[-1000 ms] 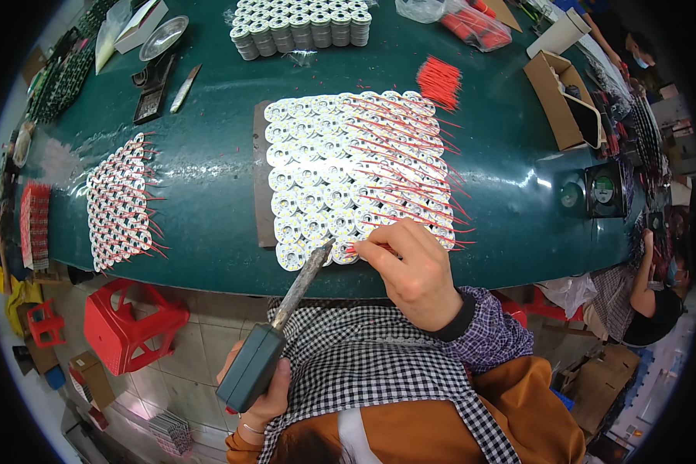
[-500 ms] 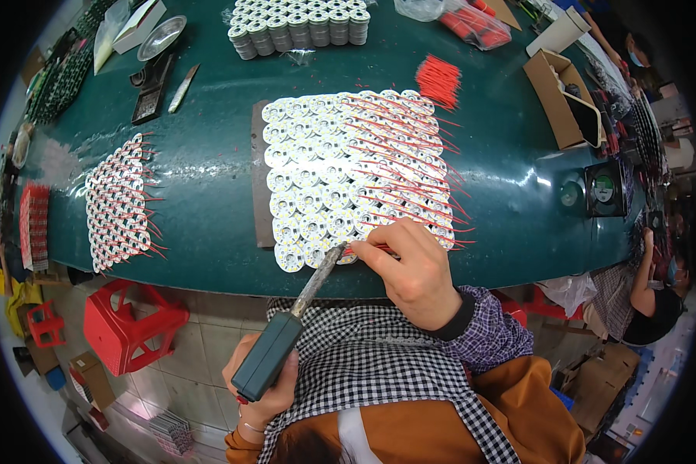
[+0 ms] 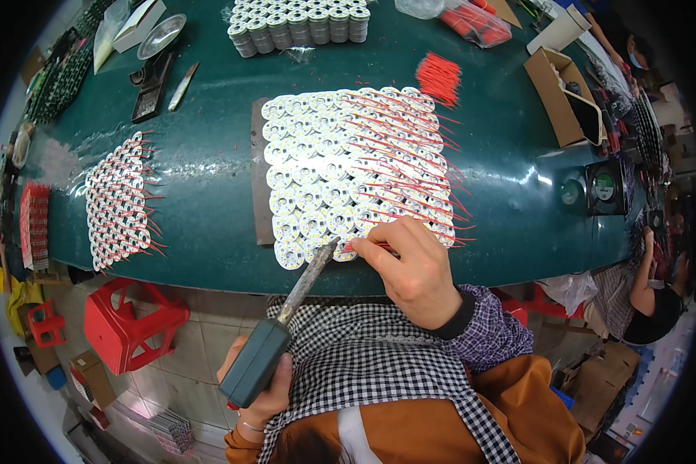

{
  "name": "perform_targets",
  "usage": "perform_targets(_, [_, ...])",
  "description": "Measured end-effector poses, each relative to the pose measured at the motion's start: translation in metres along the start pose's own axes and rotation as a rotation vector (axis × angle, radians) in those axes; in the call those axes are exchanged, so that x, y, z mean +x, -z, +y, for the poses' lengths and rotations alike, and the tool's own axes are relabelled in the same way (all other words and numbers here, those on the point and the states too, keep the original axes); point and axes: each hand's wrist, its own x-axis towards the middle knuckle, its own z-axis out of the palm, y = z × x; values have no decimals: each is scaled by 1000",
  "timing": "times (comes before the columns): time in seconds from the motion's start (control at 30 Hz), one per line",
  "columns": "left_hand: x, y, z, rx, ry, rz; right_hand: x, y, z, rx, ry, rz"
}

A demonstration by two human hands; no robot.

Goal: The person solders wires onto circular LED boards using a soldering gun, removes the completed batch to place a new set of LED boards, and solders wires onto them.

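Note:
My left hand (image 3: 277,390) is closed round the dark green handle of a soldering iron (image 3: 257,363). Its long metal tip slants up to the near edge of a block of round white LED boards (image 3: 305,174). Beside that tip, the thumb and fingers of my right hand (image 3: 414,267) are pinched together on thin red wire (image 3: 380,247), partly hidden by the fingers. Red wires lie across the right half of the block, their loose ends past its right edge. A brown flat plate (image 3: 261,178) shows along the block's left side.
To the left lies a second group of wired boards (image 3: 117,205). Stacked round boards (image 3: 298,27) stand at the back, with a bundle of red wires (image 3: 438,80) right of them. A knife (image 3: 182,88), a cardboard box (image 3: 553,104) and a solder reel (image 3: 605,188) are on the green table.
The soldering iron has shifted slightly left, its tip drawn a little away from my right fingers. My right hand stays where it was.

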Motion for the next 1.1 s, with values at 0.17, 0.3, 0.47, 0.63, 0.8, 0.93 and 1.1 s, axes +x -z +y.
perform_targets(0.17, [4,-2,6,-50,-25,51,-1,-1,1,-22,8,-4])
perform_targets(0.3, [-6,-1,-5,-91,42,94,0,-1,-2,-18,24,14])
perform_targets(0.47, [-10,1,-7,-91,61,98,-1,1,-6,-19,61,37])
perform_targets(0.63, [-6,2,-3,-67,41,66,-4,-4,-4,32,65,16])
perform_targets(0.8, [-3,3,-2,-4,-52,14,-7,-9,-3,43,46,7])
perform_targets(0.93, [-2,4,2,16,-65,-15,-8,-9,-2,46,46,0])
perform_targets(1.1, [0,5,3,34,-73,-44,-7,-9,-2,46,44,-6])
